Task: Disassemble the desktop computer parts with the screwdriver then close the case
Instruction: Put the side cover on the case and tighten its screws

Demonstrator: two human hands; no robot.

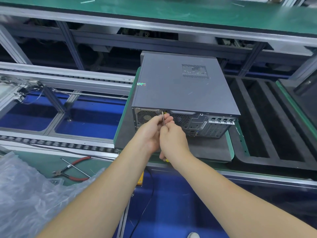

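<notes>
A grey computer case [185,86] is laid flat at the centre of the frame, its lid closed, on a dark foam pad [209,148] that sits on a green-edged tray [230,145]. Its back panel, with fan grilles and card slots, is turned toward the lower edge of the frame. A screwdriver [163,118] is set with its tip against a screw at the top edge of that back panel, left of centre. The thin metal shaft is pinched by the fingers of the left hand [151,133], so this grip is closed on the shaft. The handle is wrapped by the right hand [173,140], with only a bit of yellow seen below the palm; this grip is clenched on the handle. Part of the left fan grille is covered by the two hands.

To the right of the tray, a black foam insert [267,127] with long slots is seen. At the lower left, red-handled pliers [72,170] and a thin metal rod [75,167] are laid crossed on the green table [39,162], beside crumpled clear plastic wrap [25,194]. A black cable [147,200] is seen hanging below the forearms. Conveyor rails [68,79] are seen at the left, and a green upper shelf [171,11] runs across the top.
</notes>
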